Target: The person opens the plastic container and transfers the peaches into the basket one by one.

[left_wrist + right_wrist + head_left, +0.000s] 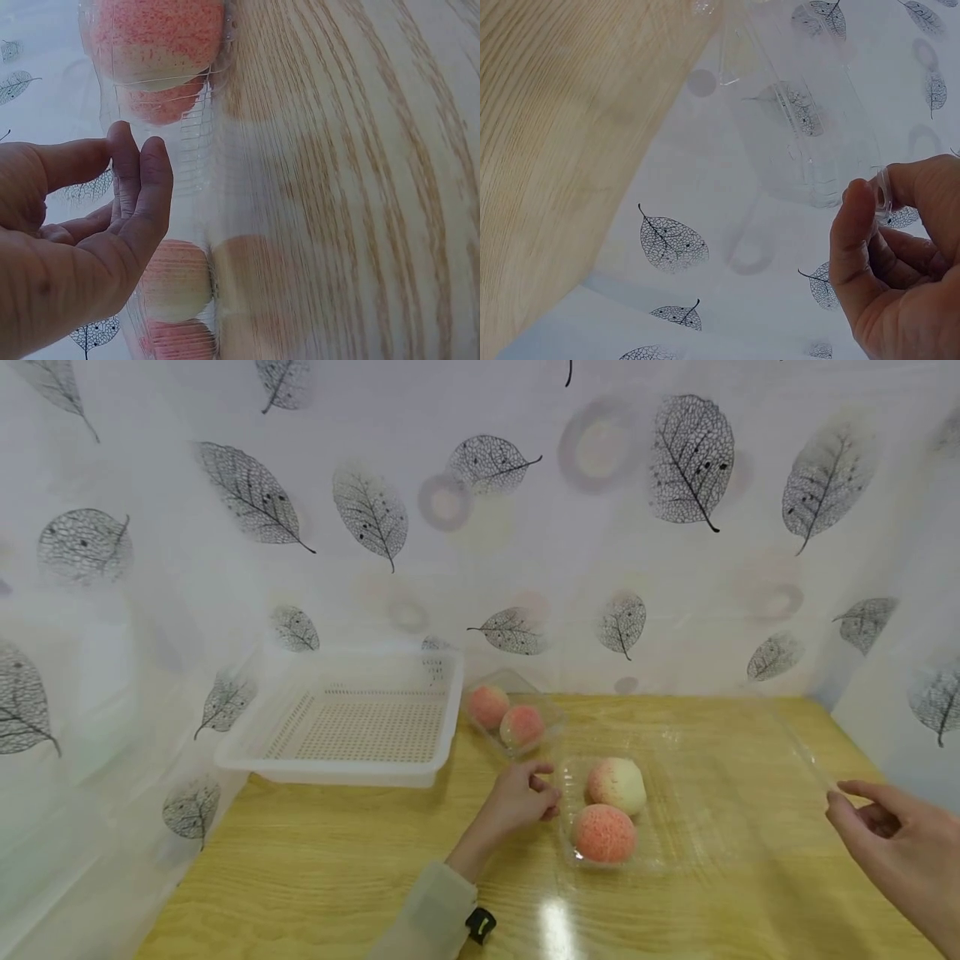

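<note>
A clear plastic container (648, 852) holding two peaches (617, 785) sits near the middle of the wooden table. At its left edge is my left hand (517, 797), thumb and finger pinching the rim, as the left wrist view shows from close up. A transparent lid (720, 802) spreads out on the container's right side and is hard to make out against the wood. My right hand (896, 827) pinches the lid's far right edge between thumb and index finger. In the right wrist view the lid (810, 150) hangs tilted from those fingertips.
Behind my left hand a second clear container (551, 718) holds two more peaches (522, 727). A white perforated basket (337, 772) stands at the back left of the table. A leaf-patterned curtain (517, 560) surrounds the table's back and sides.
</note>
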`<action>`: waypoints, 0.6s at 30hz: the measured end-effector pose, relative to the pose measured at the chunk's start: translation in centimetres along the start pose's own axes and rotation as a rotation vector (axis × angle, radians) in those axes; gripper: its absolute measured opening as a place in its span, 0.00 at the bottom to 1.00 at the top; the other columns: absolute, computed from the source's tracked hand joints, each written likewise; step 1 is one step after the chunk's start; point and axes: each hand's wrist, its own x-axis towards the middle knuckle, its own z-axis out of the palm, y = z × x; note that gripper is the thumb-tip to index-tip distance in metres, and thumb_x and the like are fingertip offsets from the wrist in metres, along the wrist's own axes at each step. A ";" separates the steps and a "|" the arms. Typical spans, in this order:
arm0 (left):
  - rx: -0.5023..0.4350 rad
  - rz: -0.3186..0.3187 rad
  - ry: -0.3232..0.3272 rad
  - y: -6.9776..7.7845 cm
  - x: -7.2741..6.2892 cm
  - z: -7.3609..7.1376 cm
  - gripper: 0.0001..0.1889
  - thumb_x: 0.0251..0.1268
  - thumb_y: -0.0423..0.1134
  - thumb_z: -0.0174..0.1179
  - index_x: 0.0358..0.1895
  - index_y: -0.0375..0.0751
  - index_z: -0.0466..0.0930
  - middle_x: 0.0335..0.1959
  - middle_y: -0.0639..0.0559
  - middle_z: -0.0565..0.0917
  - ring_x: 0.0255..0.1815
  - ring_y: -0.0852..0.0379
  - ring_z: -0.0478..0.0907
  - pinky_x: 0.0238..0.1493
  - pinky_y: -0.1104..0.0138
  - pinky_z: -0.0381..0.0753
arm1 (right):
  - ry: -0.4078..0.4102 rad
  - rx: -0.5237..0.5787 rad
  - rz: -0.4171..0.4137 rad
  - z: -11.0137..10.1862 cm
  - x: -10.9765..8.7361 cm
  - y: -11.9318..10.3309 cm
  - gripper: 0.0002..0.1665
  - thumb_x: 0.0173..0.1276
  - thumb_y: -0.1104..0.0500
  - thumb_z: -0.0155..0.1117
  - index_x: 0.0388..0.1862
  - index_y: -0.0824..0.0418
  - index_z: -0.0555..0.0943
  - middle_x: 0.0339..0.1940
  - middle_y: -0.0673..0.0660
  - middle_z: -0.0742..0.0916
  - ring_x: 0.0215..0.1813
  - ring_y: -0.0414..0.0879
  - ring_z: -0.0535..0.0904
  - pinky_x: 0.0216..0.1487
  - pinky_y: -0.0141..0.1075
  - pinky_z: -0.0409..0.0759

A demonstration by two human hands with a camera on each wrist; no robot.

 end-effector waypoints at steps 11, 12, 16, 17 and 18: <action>0.010 0.001 -0.005 -0.3 -0.1 0.2 0.22 0.68 0.29 0.63 0.64 0.28 0.76 0.33 0.46 0.84 0.26 0.60 0.82 0.32 0.67 0.86 | -0.051 -0.014 0.061 0.6 -0.1 2.2 0.23 0.78 0.62 0.52 0.57 0.84 0.76 0.18 0.59 0.79 0.17 0.38 0.61 0.21 0.34 0.59; 0.009 -0.001 -0.004 -0.3 -0.1 0.1 0.22 0.68 0.30 0.63 0.64 0.28 0.76 0.33 0.46 0.84 0.26 0.60 0.82 0.32 0.67 0.86 | -0.057 -0.017 0.068 0.7 -0.1 2.3 0.23 0.78 0.62 0.52 0.57 0.84 0.76 0.18 0.59 0.79 0.17 0.38 0.61 0.21 0.34 0.59; -0.001 -0.017 0.002 -0.4 -0.2 0.1 0.22 0.68 0.29 0.63 0.64 0.28 0.76 0.33 0.46 0.84 0.27 0.58 0.83 0.33 0.66 0.86 | -0.078 -0.018 0.081 1.0 -0.3 2.8 0.23 0.78 0.62 0.52 0.56 0.84 0.75 0.19 0.59 0.79 0.18 0.38 0.62 0.22 0.34 0.60; -0.002 -0.022 0.003 -0.4 -0.3 0.2 0.21 0.69 0.29 0.63 0.64 0.29 0.76 0.33 0.46 0.84 0.27 0.58 0.84 0.33 0.66 0.87 | -0.079 -0.014 0.080 1.0 -0.3 2.9 0.23 0.78 0.62 0.52 0.56 0.84 0.75 0.19 0.59 0.79 0.18 0.37 0.62 0.22 0.34 0.60; -0.006 -0.027 0.004 -0.4 -0.3 0.2 0.21 0.69 0.29 0.63 0.64 0.29 0.76 0.33 0.46 0.84 0.27 0.58 0.84 0.33 0.65 0.87 | -0.084 -0.013 0.079 1.1 -0.3 2.9 0.23 0.78 0.62 0.52 0.55 0.85 0.75 0.19 0.59 0.80 0.18 0.37 0.62 0.22 0.33 0.60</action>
